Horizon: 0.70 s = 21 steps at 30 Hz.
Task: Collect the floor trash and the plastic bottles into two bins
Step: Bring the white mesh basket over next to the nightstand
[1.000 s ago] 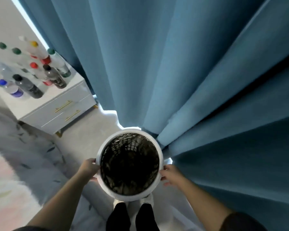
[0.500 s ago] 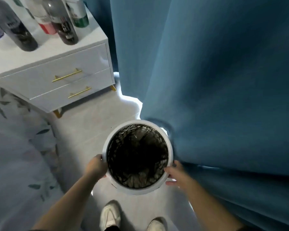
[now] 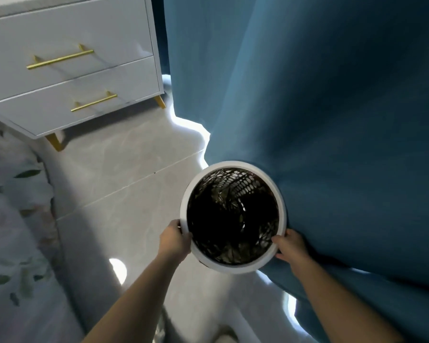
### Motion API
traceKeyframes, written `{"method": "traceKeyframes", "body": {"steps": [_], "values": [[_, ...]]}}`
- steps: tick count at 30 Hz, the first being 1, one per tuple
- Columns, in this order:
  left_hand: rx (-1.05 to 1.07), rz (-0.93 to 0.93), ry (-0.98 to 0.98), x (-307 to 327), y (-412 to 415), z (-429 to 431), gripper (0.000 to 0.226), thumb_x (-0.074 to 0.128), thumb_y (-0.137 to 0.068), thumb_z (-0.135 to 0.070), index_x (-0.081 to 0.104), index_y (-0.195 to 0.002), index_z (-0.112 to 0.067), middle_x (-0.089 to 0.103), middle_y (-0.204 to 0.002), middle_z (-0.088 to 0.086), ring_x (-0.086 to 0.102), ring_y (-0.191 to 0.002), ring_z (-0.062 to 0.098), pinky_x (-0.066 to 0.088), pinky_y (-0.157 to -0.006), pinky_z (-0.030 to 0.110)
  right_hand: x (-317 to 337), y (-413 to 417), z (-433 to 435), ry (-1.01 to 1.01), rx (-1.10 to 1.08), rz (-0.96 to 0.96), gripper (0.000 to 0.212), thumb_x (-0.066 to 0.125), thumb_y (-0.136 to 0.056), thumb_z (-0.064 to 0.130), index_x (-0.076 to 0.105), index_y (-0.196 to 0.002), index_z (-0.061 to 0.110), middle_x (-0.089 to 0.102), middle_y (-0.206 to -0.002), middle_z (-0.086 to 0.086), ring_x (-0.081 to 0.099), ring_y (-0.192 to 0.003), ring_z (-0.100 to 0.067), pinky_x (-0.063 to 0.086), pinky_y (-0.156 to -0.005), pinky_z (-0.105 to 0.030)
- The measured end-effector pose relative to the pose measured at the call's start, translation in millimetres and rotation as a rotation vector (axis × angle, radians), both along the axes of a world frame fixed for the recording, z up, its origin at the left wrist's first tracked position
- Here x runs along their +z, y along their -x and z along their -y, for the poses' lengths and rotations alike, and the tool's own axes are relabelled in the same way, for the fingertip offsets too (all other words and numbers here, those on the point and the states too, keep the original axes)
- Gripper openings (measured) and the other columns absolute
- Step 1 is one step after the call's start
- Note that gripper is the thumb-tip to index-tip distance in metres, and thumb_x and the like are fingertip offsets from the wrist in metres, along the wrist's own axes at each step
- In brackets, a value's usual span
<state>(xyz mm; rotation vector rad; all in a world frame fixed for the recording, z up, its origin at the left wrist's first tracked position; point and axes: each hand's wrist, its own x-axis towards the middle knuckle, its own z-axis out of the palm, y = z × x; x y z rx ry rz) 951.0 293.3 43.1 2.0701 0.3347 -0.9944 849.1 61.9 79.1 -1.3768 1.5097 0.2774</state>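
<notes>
left hand (image 3: 175, 240) is gripping bin (image 3: 233, 267) rim at 8 o'clock | right hand (image 3: 291, 248) is gripping it at 4 o'clock

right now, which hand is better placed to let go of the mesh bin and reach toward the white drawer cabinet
Left, probably. The left hand grips the white-rimmed black mesh bin on the side facing the white two-drawer cabinet; the right hand grips the far side, against the blue curtain.
</notes>
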Motion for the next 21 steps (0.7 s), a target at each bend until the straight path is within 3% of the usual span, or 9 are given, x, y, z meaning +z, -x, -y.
{"method": "traceKeyframes", "body": {"steps": [4,10,15,19,21], "values": [[-0.053,-0.021,-0.019,-1.9,15.6,22.8,0.019,0.047,-0.090,-0.022,0.055,-0.103,-0.010,0.065,-0.096,0.011,0.065,-0.087,0.034,0.057,-0.075,0.044,-6.9,13.2,16.0,0.095,0.030,-0.040,0.021,0.059,-0.083,-0.003,0.059,-0.103,0.003,0.064,-0.101,-0.017,0.061,-0.093,-0.033,0.052,-0.089,-0.052],[-0.214,0.001,-0.056,-5.0,44.3,50.7,0.022,0.043,-0.090,-0.016,0.053,-0.106,-0.005,0.065,-0.096,0.015,0.062,-0.089,0.035,0.045,-0.067,0.032,-0.9,34.2,32.7,0.139,0.014,-0.053,0.031,0.060,-0.081,-0.005,0.060,-0.111,0.000,0.061,-0.096,-0.013,0.060,-0.101,-0.035,0.050,-0.094,-0.053],[-0.121,0.003,-0.067,-4.2,50.2,36.3,0.018,0.048,-0.086,-0.023,0.051,-0.096,-0.009,0.066,-0.090,0.016,0.065,-0.081,0.035,0.056,-0.075,0.044,-6.7,50.7,33.3,0.076,0.179,-0.083,0.013,0.062,-0.077,0.004,0.061,-0.084,0.015,0.067,-0.090,-0.009,0.063,-0.092,-0.029,0.053,-0.089,-0.050],[-0.045,-0.066,-0.157,6.2,36.3,0.8,0.021,0.055,-0.084,-0.015,0.052,-0.104,-0.009,0.062,-0.098,0.017,0.064,-0.085,0.037,0.057,-0.075,0.046,-18.2,56.8,12.7,-0.001,0.341,-0.095,0.037,0.058,-0.060,0.027,0.062,-0.096,0.018,0.066,-0.084,-0.004,0.061,-0.079,-0.022,0.052,-0.078,-0.039],[-0.024,-0.124,-0.186,12.3,35.8,-14.8,0.027,0.054,-0.085,-0.010,0.052,-0.112,-0.009,0.059,-0.098,0.015,0.064,-0.083,0.034,0.058,-0.074,0.044,-12.8,60.0,-4.6,-0.031,0.397,-0.123,0.024,0.058,-0.062,0.024,0.060,-0.084,0.013,0.060,-0.071,-0.007,0.057,-0.070,-0.024,0.047,-0.068,-0.036]]}}
